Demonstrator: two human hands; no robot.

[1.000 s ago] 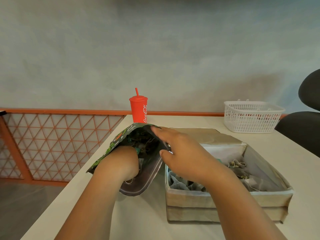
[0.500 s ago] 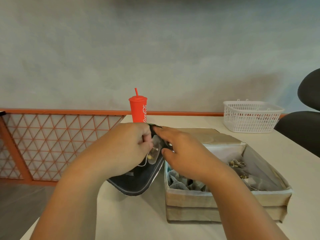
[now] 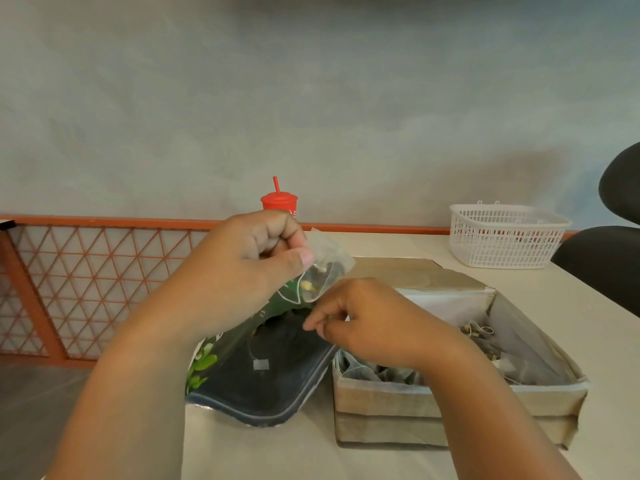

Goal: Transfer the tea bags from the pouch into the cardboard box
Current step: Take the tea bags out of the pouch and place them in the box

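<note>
Thumb and forefinger of the left hand (image 3: 249,271) pinched a translucent mesh tea bag (image 3: 327,268), holding it up just above the open mouth of the dark green foil pouch (image 3: 263,372), which lay on the pale table (image 3: 571,306). The right hand (image 3: 374,327) sat lower, fingers curled at the pouch's upper rim; pinching it or only touching, I couldn't tell. Just beside the pouch stood the shallow brown cardboard box (image 3: 381,400), more tea bags (image 3: 367,372) heaped inside. Further back were a red lidded cup with a straw (image 3: 279,201) and, off right, a white plastic lattice basket (image 3: 502,237)
</note>
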